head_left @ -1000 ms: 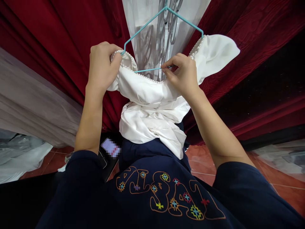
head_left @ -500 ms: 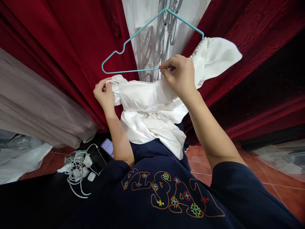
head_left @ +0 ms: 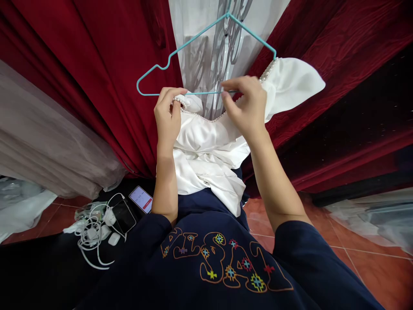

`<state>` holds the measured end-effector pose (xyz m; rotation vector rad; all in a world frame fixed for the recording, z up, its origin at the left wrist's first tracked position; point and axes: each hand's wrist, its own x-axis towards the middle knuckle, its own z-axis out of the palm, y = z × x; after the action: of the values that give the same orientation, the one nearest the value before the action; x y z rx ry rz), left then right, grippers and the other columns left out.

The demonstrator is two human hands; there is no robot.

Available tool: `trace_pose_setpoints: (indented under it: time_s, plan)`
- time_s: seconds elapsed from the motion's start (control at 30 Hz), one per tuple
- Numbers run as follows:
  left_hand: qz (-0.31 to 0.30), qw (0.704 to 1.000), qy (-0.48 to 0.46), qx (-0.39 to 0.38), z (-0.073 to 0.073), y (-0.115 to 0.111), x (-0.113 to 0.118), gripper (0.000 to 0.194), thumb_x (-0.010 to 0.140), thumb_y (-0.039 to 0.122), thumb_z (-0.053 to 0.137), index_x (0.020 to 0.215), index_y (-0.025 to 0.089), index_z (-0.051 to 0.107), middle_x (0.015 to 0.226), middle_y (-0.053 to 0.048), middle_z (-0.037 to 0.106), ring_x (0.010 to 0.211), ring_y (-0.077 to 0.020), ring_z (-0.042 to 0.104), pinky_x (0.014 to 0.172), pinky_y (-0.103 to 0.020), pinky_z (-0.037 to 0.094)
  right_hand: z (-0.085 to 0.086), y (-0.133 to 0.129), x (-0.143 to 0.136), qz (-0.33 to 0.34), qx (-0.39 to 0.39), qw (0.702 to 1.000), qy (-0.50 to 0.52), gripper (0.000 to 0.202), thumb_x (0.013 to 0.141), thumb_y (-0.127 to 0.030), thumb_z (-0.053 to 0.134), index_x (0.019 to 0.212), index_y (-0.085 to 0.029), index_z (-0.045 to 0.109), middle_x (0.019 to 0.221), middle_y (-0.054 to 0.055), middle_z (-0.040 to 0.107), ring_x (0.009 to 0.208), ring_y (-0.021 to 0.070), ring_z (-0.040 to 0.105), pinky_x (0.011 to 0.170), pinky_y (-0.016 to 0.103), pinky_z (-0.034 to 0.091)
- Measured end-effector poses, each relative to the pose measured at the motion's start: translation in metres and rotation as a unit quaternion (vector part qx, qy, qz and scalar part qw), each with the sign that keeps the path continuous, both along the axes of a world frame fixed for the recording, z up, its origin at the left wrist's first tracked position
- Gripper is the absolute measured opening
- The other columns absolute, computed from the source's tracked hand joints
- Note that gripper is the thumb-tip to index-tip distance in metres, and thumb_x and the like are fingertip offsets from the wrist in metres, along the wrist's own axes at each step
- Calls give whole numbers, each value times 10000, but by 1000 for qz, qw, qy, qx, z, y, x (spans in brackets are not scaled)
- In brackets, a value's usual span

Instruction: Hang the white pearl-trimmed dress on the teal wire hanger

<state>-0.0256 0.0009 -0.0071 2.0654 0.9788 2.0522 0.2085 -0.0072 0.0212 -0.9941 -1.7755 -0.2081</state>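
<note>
A white dress (head_left: 206,133) with a pearl-trimmed neckline hangs in front of me, its lower folds gathered at my lap. One puffed sleeve (head_left: 295,79) is on the right end of a light blue hanger (head_left: 198,34). My left hand (head_left: 168,113) pinches the dress's other pearl-edged shoulder, just under the hanger's bottom bar. Around that bar, near its middle, close the thumb and fingers of my right hand (head_left: 247,103); the fingertips are slightly blurred. The hanger's left end carries no fabric.
Red curtains (head_left: 129,64) hang on both sides, with a silver ornamental stand (head_left: 222,56) between them. At lower left, a phone (head_left: 141,199), a dark device (head_left: 124,216) and tangled white cables (head_left: 90,241) lie on a black surface. Pale tulle (head_left: 48,129) hangs at left above red floor tiles (head_left: 380,267).
My left hand has moved right and slightly up, bringing the dress's shoulder close to the hanger's bottom bar. My right hand stays at the bar, its fingers a little looser.
</note>
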Motion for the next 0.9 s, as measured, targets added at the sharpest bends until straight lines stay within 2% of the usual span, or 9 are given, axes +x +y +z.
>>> trace_pose_setpoints:
  time_s: [0.07, 0.13, 0.27, 0.43, 0.53, 0.63, 0.7, 0.8, 0.9]
  plan:
    - [-7, 1000, 3, -10, 3, 2, -6, 334, 1116, 525, 576, 1042, 260, 765, 1098, -99, 681, 1130, -295, 688, 1042, -427, 569, 6, 6, 13, -50, 57, 996, 50, 218, 966, -316, 683, 1183, -307, 665, 1149, 83, 705, 1143, 290, 600, 1106, 537, 475]
    - [-8, 1000, 11, -17, 8, 1, -11, 367, 1087, 582, 611, 996, 261, 763, 1070, -104, 670, 1096, -307, 683, 1016, -437, 579, 13, 16, 28, -96, 86, 988, 89, 396, 829, -154, 762, 1177, -314, 660, 1206, 86, 685, 1150, 284, 579, 1078, 514, 471]
    - [-3, 999, 33, -21, 16, -5, -16, 382, 1052, 612, 650, 942, 264, 765, 1036, -110, 669, 1045, -319, 678, 969, -447, 595, 29, 33, 50, -130, 34, 984, 114, 443, 732, 47, 608, 1012, -289, 684, 1096, 55, 722, 1017, 226, 620, 948, 435, 489]
    - [-15, 999, 45, -26, 17, -5, -19, 285, 1040, 528, 703, 953, 265, 770, 1023, -112, 668, 1030, -325, 679, 954, -458, 593, 51, 43, 73, -153, -17, 978, 138, 293, 744, -2, 574, 902, -131, 784, 902, 102, 777, 756, 157, 636, 746, 348, 465]
    - [-24, 998, 44, -33, 18, -4, -22, 227, 1038, 465, 714, 948, 262, 762, 1026, -114, 660, 1052, -332, 677, 973, -466, 584, 54, 50, 97, -203, -33, 966, 157, 265, 757, -43, 587, 874, -135, 806, 794, 82, 736, 705, 144, 608, 739, 342, 466]
    - [-24, 998, 48, -36, 21, -4, -24, 212, 1024, 445, 730, 922, 261, 755, 1009, -109, 656, 1038, -327, 673, 984, -468, 583, 40, 50, 124, -203, -63, 952, 220, 194, 771, -71, 592, 677, -195, 707, 618, 24, 589, 617, 145, 558, 737, 380, 508]
    - [-20, 998, 49, -36, 21, -4, -24, 229, 1022, 459, 733, 913, 259, 756, 998, -105, 656, 1018, -322, 668, 981, -471, 585, 20, 41, 137, -192, -90, 936, 282, 237, 790, -106, 570, 589, -232, 578, 540, 3, 482, 522, 148, 506, 660, 410, 519]
    - [-23, 998, 40, -32, 18, -5, -20, 256, 1038, 491, 714, 932, 265, 769, 988, -103, 654, 987, -313, 668, 963, -470, 591, -21, 19, 138, -187, -85, 904, 376, 194, 829, -214, 540, 652, -282, 500, 554, 5, 443, 483, 166, 452, 599, 447, 515]
    - [-26, 998, 32, -39, 14, -7, -13, 269, 1067, 504, 674, 979, 274, 782, 992, -99, 660, 990, -304, 678, 940, -452, 602, -57, -1, 111, -174, 6, 879, 444, 76, 833, -333, 563, 810, -291, 504, 758, 55, 543, 654, 225, 537, 743, 498, 553]
